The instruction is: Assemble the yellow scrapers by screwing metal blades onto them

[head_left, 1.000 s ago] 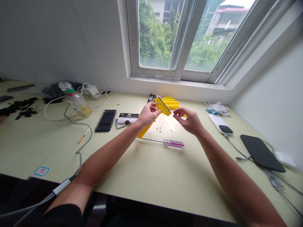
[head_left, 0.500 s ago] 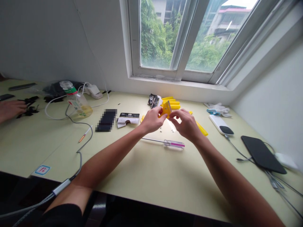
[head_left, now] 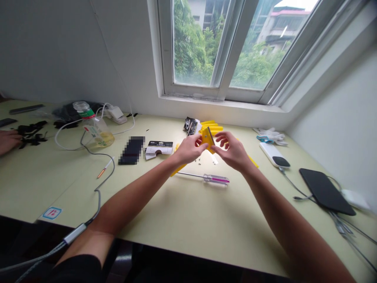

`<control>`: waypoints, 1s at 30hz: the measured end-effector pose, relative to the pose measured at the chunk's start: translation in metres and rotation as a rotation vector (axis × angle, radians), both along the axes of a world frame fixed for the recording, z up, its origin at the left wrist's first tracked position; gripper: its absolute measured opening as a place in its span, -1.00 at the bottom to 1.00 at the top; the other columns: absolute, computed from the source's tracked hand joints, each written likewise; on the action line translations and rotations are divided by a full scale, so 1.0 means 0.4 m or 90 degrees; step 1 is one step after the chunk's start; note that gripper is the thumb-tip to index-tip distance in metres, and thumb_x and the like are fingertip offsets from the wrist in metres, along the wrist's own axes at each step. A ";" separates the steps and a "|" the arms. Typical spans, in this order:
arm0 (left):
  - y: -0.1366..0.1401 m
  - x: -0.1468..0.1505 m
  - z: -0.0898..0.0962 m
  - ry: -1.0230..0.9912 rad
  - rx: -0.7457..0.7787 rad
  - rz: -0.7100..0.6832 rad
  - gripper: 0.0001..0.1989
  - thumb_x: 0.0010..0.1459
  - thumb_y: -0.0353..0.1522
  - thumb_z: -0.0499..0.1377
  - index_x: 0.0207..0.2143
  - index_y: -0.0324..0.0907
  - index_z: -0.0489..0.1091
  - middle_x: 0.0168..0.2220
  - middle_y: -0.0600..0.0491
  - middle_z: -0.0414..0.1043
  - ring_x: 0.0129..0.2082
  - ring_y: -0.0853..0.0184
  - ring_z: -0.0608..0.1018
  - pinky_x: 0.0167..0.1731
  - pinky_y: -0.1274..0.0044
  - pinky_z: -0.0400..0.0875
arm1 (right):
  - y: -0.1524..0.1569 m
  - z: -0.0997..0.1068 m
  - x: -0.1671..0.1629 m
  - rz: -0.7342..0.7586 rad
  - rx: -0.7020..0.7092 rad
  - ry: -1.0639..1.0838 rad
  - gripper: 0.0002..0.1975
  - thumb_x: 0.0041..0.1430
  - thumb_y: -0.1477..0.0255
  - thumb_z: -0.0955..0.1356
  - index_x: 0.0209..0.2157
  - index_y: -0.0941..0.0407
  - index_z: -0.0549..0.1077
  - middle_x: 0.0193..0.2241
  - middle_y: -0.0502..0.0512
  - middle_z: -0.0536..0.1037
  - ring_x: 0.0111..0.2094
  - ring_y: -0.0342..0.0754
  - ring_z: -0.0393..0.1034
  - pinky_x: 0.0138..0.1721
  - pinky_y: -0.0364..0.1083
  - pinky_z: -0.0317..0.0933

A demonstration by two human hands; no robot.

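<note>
My left hand (head_left: 191, 149) grips a yellow scraper (head_left: 207, 139) whose head has a metal strip along its upper right edge. The scraper's yellow handle shows below my left wrist. My right hand (head_left: 231, 151) is at the scraper's right side, its thumb near the lower corner and its fingers apart and bent. On the table under the hands are a few tiny screws (head_left: 199, 160) and a thin pale blade-like piece (head_left: 213, 158). A screwdriver (head_left: 216, 179) with a clear and pink handle lies just nearer to me.
More yellow handles (head_left: 212, 128) and black packaging (head_left: 192, 125) lie behind the hands. To the left are an opened card package (head_left: 159, 149), a pixelated dark item (head_left: 131, 151), a bottle (head_left: 98, 131) and another person's hand (head_left: 8, 141). A power bank (head_left: 272, 154) and phone (head_left: 326, 190) lie right.
The scraper has turned, and its handle now shows below my left wrist. My right fingers have spread away from the metal edge. The other person's hand has shifted left.
</note>
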State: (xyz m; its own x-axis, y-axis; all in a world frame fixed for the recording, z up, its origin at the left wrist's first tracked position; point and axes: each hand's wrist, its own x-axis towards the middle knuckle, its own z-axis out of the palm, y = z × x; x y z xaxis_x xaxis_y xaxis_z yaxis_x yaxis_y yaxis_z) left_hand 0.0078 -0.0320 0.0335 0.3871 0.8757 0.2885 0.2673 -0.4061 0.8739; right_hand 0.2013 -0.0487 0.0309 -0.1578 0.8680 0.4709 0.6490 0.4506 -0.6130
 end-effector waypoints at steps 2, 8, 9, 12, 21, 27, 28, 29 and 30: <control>0.000 0.001 -0.001 -0.008 -0.032 -0.015 -0.78 0.15 -0.28 0.16 -0.24 -0.23 0.48 -0.33 -0.04 0.49 -0.48 0.37 0.46 -0.55 0.56 0.29 | 0.011 -0.008 0.010 0.063 -0.107 0.071 -0.62 0.11 0.28 0.41 -0.05 0.09 0.38 -0.23 0.12 0.56 -0.29 -0.03 0.46 -0.30 -0.03 0.36; 0.001 0.004 -0.014 0.031 -0.103 0.043 -0.65 0.11 -0.27 0.22 -0.07 -0.17 0.30 -0.32 -0.03 0.47 -0.57 0.36 0.48 -0.61 0.55 0.34 | 0.030 -0.030 0.016 0.154 -0.266 0.204 -0.68 0.08 0.25 0.43 -0.21 0.17 0.50 -0.32 0.11 0.57 -0.40 -0.10 0.44 -0.44 -0.09 0.38; 0.000 0.004 -0.014 0.047 -0.081 0.054 -0.59 0.10 -0.27 0.23 -0.02 -0.14 0.25 -0.31 -0.01 0.47 -0.55 0.36 0.49 -0.59 0.55 0.36 | 0.032 -0.033 0.015 0.149 -0.269 0.228 -0.69 0.05 0.26 0.44 -0.23 0.18 0.50 -0.33 0.11 0.56 -0.41 -0.10 0.43 -0.46 -0.10 0.37; -0.009 0.004 -0.009 0.120 0.006 0.071 -0.44 0.09 -0.32 0.24 0.12 -0.04 0.12 -0.22 0.01 0.47 -0.50 0.38 0.50 -0.48 0.53 0.40 | 0.035 -0.036 0.013 0.128 -0.271 0.275 -0.72 0.00 0.30 0.47 -0.28 0.18 0.49 -0.38 0.09 0.54 -0.45 -0.11 0.41 -0.51 -0.11 0.36; -0.011 0.012 -0.034 0.281 0.235 -0.005 -0.57 0.14 -0.50 0.14 0.06 -0.02 0.37 -0.03 -0.02 0.41 -0.14 0.29 0.51 -0.08 0.43 0.41 | 0.040 -0.042 0.015 0.079 -0.298 0.370 -0.72 -0.07 0.31 0.50 -0.35 0.18 0.51 -0.41 0.05 0.50 -0.48 -0.15 0.38 -0.48 -0.11 0.36; -0.003 0.008 -0.047 0.373 0.312 -0.008 -0.55 0.21 -0.53 0.01 0.09 0.00 0.39 -0.06 -0.04 0.43 -0.17 0.26 0.53 -0.14 0.42 0.43 | 0.045 -0.055 0.018 0.073 -0.349 0.446 -0.66 -0.12 0.29 0.54 -0.33 0.18 0.50 -0.44 0.04 0.50 -0.47 -0.15 0.39 -0.46 -0.13 0.35; -0.004 0.007 -0.046 0.388 0.323 -0.008 -0.53 0.22 -0.52 0.01 0.11 0.02 0.37 -0.06 -0.04 0.42 -0.19 0.25 0.54 -0.17 0.43 0.44 | 0.045 -0.056 0.018 0.070 -0.352 0.455 -0.66 -0.13 0.30 0.54 -0.33 0.17 0.50 -0.45 0.04 0.51 -0.47 -0.15 0.40 -0.47 -0.13 0.35; -0.005 0.007 -0.044 0.402 0.331 -0.009 -0.51 0.22 -0.52 0.00 0.13 0.03 0.35 -0.06 -0.05 0.42 -0.21 0.26 0.54 -0.19 0.43 0.44 | 0.045 -0.056 0.018 0.070 -0.353 0.462 -0.66 -0.13 0.31 0.54 -0.33 0.17 0.49 -0.45 0.04 0.51 -0.47 -0.15 0.40 -0.47 -0.13 0.35; -0.007 0.007 -0.042 0.415 0.336 -0.010 -0.51 0.22 -0.52 0.00 0.14 0.04 0.34 -0.06 -0.05 0.41 -0.22 0.26 0.54 -0.21 0.44 0.44 | 0.045 -0.056 0.017 0.072 -0.351 0.468 -0.67 -0.13 0.32 0.54 -0.33 0.17 0.49 -0.44 0.04 0.51 -0.47 -0.15 0.40 -0.47 -0.13 0.35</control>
State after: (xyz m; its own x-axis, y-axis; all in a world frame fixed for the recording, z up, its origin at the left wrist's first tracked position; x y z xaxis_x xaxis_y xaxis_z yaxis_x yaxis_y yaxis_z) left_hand 0.0106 -0.0347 0.0166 0.6294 0.6819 0.3726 0.6439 -0.7261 0.2410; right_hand 0.2083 -0.0308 0.0086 -0.0798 0.9967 0.0114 -0.0179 0.0100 -0.9998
